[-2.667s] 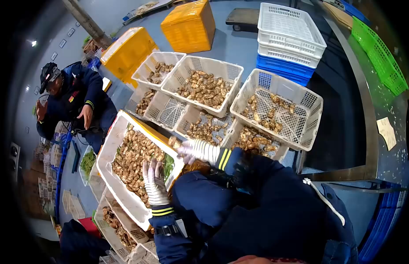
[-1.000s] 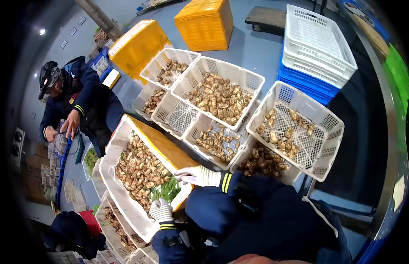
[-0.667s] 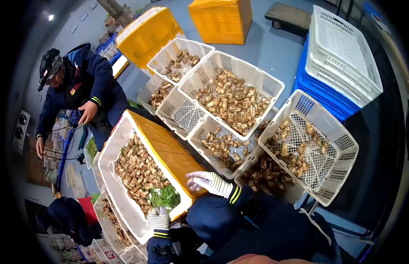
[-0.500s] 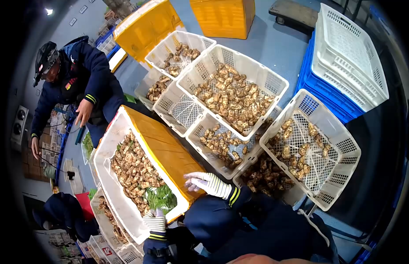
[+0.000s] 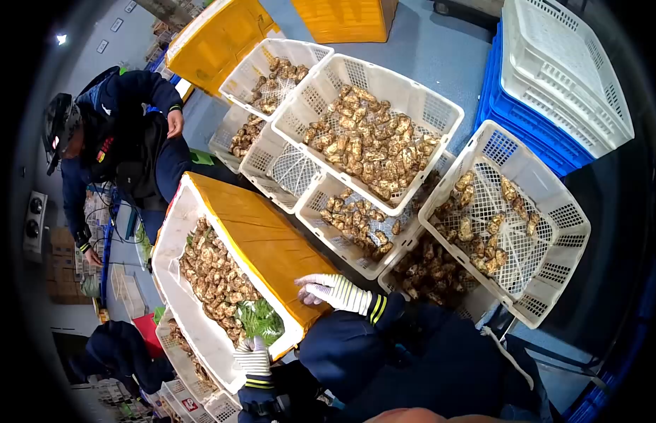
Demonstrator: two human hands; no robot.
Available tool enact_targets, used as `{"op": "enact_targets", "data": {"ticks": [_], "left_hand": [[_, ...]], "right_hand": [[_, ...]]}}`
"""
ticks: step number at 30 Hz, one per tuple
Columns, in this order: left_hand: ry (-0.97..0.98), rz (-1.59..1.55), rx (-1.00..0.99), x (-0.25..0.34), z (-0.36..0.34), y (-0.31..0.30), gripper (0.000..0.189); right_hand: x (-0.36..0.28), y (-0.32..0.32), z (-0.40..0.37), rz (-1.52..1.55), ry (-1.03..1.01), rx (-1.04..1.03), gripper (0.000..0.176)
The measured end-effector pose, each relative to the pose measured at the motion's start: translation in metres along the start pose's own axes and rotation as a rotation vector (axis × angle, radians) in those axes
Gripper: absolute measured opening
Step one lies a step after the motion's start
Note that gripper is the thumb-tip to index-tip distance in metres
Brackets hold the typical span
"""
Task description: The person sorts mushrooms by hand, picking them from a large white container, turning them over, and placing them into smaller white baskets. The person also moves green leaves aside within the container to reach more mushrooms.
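My left hand (image 5: pixel 253 358), in a striped glove, rests at the near rim of a white foam box (image 5: pixel 222 356), its fingertips slightly apart beside green fern leaves (image 5: pixel 260 320). Brown, knobbly mushroom-like pieces (image 5: pixel 213 271) fill much of the box. My right hand (image 5: pixel 333 292), gloved too, lies by the box's yellow-taped side (image 5: pixel 261 222), fingers loosely bent and partly spread, with nothing visible in them. To its right is a white crate (image 5: pixel 546 243) with a few similar pieces.
More white crates of brown pieces, including a large one (image 5: pixel 451 116), stand ahead. Blue and white crates (image 5: pixel 574 77) are stacked at upper right. Yellow boxes (image 5: pixel 345 20) stand behind. One person (image 5: pixel 130 151) bends over at left; another (image 5: pixel 120 352) is at lower left.
The view has shifted slightly. The person at left has leaned lower and drawn one hand up towards the body. My hands keep nearly the same places at the foam box.
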State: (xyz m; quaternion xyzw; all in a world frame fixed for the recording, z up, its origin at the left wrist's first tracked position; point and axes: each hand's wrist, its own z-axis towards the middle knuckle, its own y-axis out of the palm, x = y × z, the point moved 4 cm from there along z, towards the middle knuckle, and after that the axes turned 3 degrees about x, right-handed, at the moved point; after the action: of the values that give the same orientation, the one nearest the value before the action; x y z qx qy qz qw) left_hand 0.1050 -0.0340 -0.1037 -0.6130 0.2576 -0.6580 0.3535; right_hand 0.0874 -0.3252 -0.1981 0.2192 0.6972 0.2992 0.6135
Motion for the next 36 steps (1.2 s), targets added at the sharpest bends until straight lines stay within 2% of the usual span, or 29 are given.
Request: {"op": "enact_targets", "data": {"ticks": [6,9,10,14,15,16,17,19,20,21,23,26,29,32,33,35,36], "left_hand": [[-0.095,-0.062,-0.018,-0.028,0.002,0.001,0.038],[-0.094,0.066,-0.009,-0.030,0.003,-0.002,0.042],[-0.194,-0.162,-0.029,-0.040,0.001,0.002,0.045],[0.000,-0.002,-0.025,-0.041,0.004,0.000,0.046],[-0.032,-0.056,-0.017,-0.024,0.001,0.000,0.046],[-0.073,-0.113,-0.019,-0.034,0.001,0.001,0.046],[-0.114,-0.169,-0.022,-0.038,0.002,0.003,0.046],[-0.061,-0.097,0.000,-0.031,0.001,0.000,0.045],[-0.034,-0.060,0.010,-0.021,0.001,-0.002,0.045],[-0.117,-0.164,-0.003,-0.010,-0.003,-0.002,0.045],[-0.097,-0.179,0.001,-0.035,0.002,0.003,0.045],[-0.055,-0.032,0.020,-0.056,0.007,0.005,0.045],[-0.050,-0.044,0.027,-0.037,0.005,0.002,0.046],[-0.087,-0.023,0.034,-0.042,0.006,0.004,0.047],[-0.019,0.066,0.044,-0.042,0.009,0.003,0.047],[-0.043,0.019,0.041,-0.047,0.008,0.004,0.047],[-0.011,0.116,0.047,-0.042,0.008,0.002,0.045]], "right_hand": [[0.008,-0.009,0.000,-0.051,0.001,0.064,0.038],[0.017,-0.019,-0.002,-0.083,-0.001,0.170,0.039],[0.021,-0.023,-0.005,-0.053,0.021,0.223,0.038],[0.032,-0.033,-0.023,-0.028,0.063,0.363,0.036],[0.037,-0.035,-0.027,-0.045,0.050,0.374,0.035],[0.044,-0.037,-0.031,-0.031,0.069,0.406,0.035],[0.046,-0.036,-0.035,-0.061,0.076,0.411,0.034],[0.048,-0.034,-0.042,-0.117,0.087,0.424,0.034],[0.061,-0.041,-0.040,-0.037,0.031,0.399,0.034],[0.058,-0.039,-0.041,-0.048,0.039,0.419,0.033],[0.055,-0.036,-0.043,-0.063,0.057,0.461,0.033],[0.063,-0.040,-0.038,-0.068,0.029,0.426,0.032],[0.058,-0.037,-0.040,-0.089,0.043,0.428,0.031],[0.054,-0.035,-0.042,-0.097,0.033,0.432,0.031],[0.053,-0.035,-0.043,-0.117,0.027,0.433,0.031],[0.051,-0.034,-0.044,-0.150,0.014,0.434,0.032],[0.052,-0.035,-0.045,-0.163,0.009,0.433,0.032]]}}
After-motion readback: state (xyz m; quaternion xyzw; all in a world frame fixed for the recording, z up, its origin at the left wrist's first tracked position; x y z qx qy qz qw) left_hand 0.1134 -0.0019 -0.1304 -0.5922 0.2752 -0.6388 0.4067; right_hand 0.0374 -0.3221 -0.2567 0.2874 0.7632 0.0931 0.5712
